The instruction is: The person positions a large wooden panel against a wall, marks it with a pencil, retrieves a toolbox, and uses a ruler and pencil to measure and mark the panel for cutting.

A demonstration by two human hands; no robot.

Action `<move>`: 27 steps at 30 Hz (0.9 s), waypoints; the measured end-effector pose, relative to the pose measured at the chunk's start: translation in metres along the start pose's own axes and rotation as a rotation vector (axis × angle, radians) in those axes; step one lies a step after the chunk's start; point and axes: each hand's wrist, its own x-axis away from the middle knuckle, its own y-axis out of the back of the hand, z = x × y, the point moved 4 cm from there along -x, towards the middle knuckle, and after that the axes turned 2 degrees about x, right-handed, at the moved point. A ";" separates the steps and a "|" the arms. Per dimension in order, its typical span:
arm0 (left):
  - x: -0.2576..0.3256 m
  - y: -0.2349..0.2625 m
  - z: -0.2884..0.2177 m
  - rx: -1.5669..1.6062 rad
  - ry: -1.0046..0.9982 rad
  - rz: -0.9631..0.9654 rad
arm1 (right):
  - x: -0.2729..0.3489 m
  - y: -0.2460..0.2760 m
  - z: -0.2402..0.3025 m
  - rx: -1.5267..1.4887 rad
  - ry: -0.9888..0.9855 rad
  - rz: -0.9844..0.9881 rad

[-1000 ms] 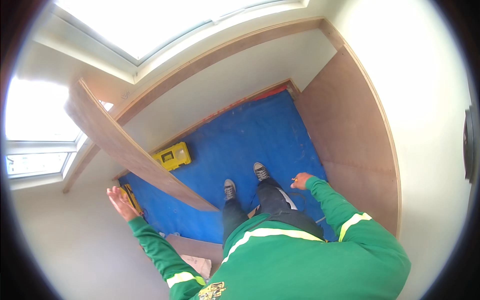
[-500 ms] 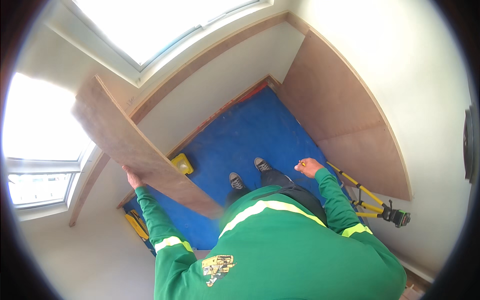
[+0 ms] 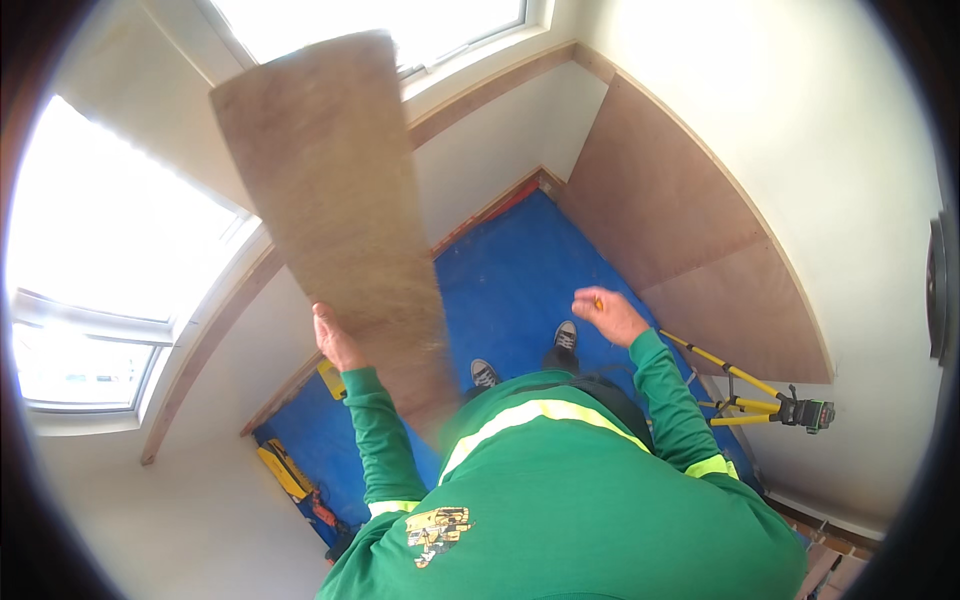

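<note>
A long plywood board [image 3: 335, 190] stands tilted up in front of me on the left, its broad brown face toward me. My left hand [image 3: 338, 338] grips the board's left edge, low down. The board's lower end comes close to my body, and its upper end overlaps the window. My right hand [image 3: 614, 318] is apart from the board, over the blue floor sheet, with its fingers curled round a small yellow pencil-like stick [image 3: 599, 303]. Most of the stick is hidden in those fingers.
Blue sheeting [image 3: 520, 250] covers the floor under my shoes. Plywood panels [image 3: 690, 200] line the right wall, beside a yellow tripod [image 3: 745, 405] carrying a small device. Timber battens [image 3: 215, 345] run along the walls below the windows. Yellow tools [image 3: 285, 470] lie at left.
The board has swung right and turned its broad face toward me; my left hand has moved right with it. My right hand has come slightly up, still holding the yellow stick.
</note>
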 end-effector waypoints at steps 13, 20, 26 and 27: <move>0.153 -0.265 -0.157 0.237 -0.140 0.783 | 0.061 0.166 0.246 -0.235 0.668 -0.593; 0.172 -0.430 -0.146 0.180 -0.249 0.961 | 0.060 0.243 0.232 -0.037 0.612 -0.753; 0.166 -0.542 -0.100 0.177 -0.234 1.049 | 0.023 0.307 0.203 0.160 0.581 -0.739; 0.164 -0.554 -0.092 0.183 -0.216 1.040 | 0.017 0.313 0.199 0.117 0.576 -0.718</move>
